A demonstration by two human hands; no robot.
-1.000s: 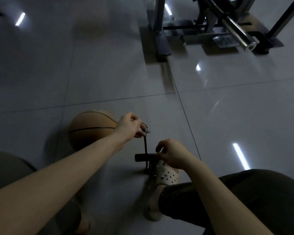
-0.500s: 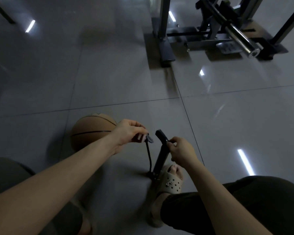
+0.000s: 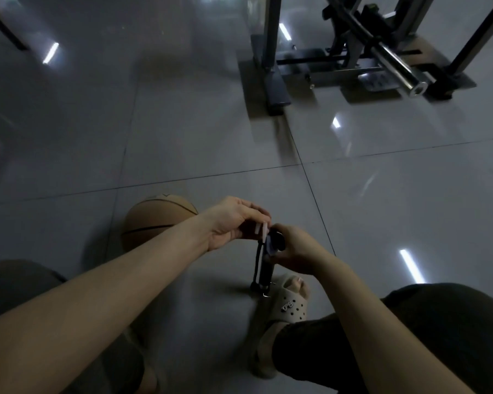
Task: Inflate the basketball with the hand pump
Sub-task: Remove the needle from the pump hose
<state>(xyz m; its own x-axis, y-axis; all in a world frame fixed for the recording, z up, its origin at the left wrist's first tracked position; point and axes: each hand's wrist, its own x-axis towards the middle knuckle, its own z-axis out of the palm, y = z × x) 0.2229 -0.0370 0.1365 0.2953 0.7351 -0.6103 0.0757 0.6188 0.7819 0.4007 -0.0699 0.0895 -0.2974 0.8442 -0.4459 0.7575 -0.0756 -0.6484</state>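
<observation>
**Basketball.** The basketball (image 3: 151, 223) rests on the floor (image 3: 182, 137), on the person's left and just behind the left forearm, which hides its right edge. No hand touches it.

**Hand pump.** The hand pump (image 3: 266, 270) stands roughly upright on the floor, to the right of the ball and apart from it. A thin black hose (image 3: 256, 261) runs from the pump base up along the barrel to the hands.

**Hands.** The left hand (image 3: 234, 223) is above the hose with its fingers curled, pinching the upper end of the hose. A small pale piece shows at its fingertips, but what it is cannot be told. The right hand (image 3: 296, 251) is wrapped around the top end of the pump. The two hands nearly meet there.

**Surroundings.** A pale perforated sandal (image 3: 289, 305) on the right foot sits just beside the pump base; contact cannot be confirmed. Well beyond, at upper right, stands an exercise machine (image 3: 271, 52) carrying a polished steel bar (image 3: 393, 64).
</observation>
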